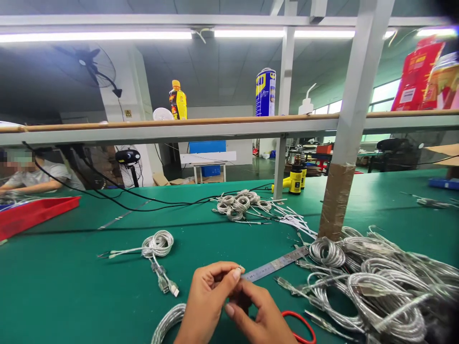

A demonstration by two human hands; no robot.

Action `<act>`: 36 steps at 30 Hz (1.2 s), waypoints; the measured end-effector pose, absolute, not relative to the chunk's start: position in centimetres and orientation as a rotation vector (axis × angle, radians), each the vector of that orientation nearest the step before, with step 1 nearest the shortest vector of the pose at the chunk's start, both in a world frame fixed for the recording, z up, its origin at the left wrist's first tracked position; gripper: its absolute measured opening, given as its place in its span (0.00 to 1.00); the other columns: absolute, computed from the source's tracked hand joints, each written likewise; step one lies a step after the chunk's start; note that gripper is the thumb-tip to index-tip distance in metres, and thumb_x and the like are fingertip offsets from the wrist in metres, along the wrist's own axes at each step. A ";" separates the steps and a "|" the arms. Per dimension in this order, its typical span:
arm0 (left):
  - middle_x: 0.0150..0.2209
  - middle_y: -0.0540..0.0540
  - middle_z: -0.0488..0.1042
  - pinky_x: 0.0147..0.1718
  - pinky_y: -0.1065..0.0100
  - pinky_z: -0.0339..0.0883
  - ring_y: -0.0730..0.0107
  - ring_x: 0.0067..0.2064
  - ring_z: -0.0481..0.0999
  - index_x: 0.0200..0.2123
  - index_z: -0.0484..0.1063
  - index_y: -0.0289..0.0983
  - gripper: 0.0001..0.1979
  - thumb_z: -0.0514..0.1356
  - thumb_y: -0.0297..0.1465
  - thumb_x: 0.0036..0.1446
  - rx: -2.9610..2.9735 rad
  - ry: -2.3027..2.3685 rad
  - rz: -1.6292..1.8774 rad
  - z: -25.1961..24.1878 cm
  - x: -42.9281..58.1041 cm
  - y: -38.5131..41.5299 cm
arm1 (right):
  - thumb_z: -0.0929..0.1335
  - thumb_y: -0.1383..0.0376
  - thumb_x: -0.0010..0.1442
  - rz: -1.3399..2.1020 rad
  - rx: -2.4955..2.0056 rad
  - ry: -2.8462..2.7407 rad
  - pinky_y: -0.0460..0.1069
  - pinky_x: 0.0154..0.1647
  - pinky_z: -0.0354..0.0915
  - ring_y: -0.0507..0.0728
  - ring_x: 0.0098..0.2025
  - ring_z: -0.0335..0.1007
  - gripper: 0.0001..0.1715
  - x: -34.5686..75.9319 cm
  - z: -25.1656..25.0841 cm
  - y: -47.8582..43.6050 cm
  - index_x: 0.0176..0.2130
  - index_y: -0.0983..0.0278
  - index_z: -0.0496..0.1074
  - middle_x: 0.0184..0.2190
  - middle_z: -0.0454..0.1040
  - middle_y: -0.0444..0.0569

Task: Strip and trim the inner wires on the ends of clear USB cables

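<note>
My left hand (210, 298) is closed, thumb and index finger pinched together around something too small to make out. Close against it, my right hand (261, 316) has its fingers curled inward; what they hold, if anything, is hidden. Just beyond the fingertips lies a steel ruler (278, 264), running off to the upper right. Part of a coiled clear-jacketed silver cable (168, 324) shows to the left of my left wrist. A red scissors handle (304, 325) sticks out beside my right hand. Further left rests a bundled USB cable (158, 244) with its plugs toward me.
A big heap of silver cables (383, 286) covers the right side, around a taped post (335, 200). Smaller coils (238, 204) and white strips (296, 220) lie behind. A yellow heat gun (292, 182) stands further back. At left is a red tray (39, 215); a person sits beyond.
</note>
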State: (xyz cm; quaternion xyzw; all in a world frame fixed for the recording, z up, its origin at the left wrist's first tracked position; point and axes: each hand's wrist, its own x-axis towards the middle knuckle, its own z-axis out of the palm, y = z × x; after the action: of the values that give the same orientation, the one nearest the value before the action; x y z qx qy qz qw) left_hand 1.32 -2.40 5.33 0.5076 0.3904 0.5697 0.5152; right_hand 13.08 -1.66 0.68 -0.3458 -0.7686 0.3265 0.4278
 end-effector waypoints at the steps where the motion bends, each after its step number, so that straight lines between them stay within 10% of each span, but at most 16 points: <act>1: 0.18 0.51 0.71 0.20 0.77 0.60 0.77 0.21 0.65 0.23 0.76 0.34 0.07 0.64 0.33 0.42 1.229 0.947 1.380 5.4 1.3 -2.4 | 0.63 0.59 0.52 0.810 -0.910 -1.971 0.45 0.27 0.58 0.52 0.26 0.62 0.13 13.5 1.1 -1.6 0.33 0.66 0.68 0.25 0.69 0.46; 10: 0.27 0.45 0.78 0.29 0.76 0.62 0.70 0.30 0.71 0.24 0.78 0.36 0.07 0.63 0.34 0.43 1.278 1.043 1.415 4.9 1.1 -2.2 | 0.63 0.79 0.42 0.086 -1.924 -2.561 0.50 0.28 0.60 0.66 0.35 0.71 0.17 17.5 2.3 -2.2 0.31 0.68 0.74 0.30 0.75 0.58; 18: 0.21 0.47 0.77 0.24 0.79 0.60 0.75 0.24 0.68 0.21 0.77 0.36 0.07 0.64 0.34 0.41 1.225 0.958 1.459 2.7 2.7 -2.4 | 0.60 0.84 0.37 -0.217 -1.887 -2.379 0.50 0.32 0.61 0.62 0.35 0.70 0.29 18.5 -2.7 -2.3 0.39 0.68 0.71 0.32 0.75 0.55; 25: 0.19 0.47 0.76 0.21 0.78 0.60 0.74 0.22 0.67 0.19 0.77 0.37 0.08 0.65 0.36 0.38 1.197 1.015 1.464 1.0 4.1 -3.3 | 0.61 0.71 0.49 0.336 -1.645 -2.048 0.47 0.29 0.58 0.56 0.29 0.65 0.06 19.7 -1.7 -3.0 0.27 0.65 0.66 0.26 0.70 0.49; 36: 0.20 0.48 0.75 0.23 0.78 0.61 0.73 0.24 0.68 0.19 0.76 0.37 0.08 0.64 0.37 0.39 1.243 1.028 1.387 0.8 4.2 -3.7 | 0.65 0.52 0.46 0.800 -1.267 -1.796 0.42 0.23 0.54 0.50 0.24 0.55 0.18 19.1 0.1 -4.6 0.25 0.63 0.57 0.22 0.60 0.42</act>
State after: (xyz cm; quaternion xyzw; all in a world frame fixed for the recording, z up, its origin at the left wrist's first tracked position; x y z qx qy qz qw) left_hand 4.17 -3.67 0.81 0.5107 0.4222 0.5701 0.4857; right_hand 19.12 -4.60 0.13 -0.4986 -0.7068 0.3150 0.3906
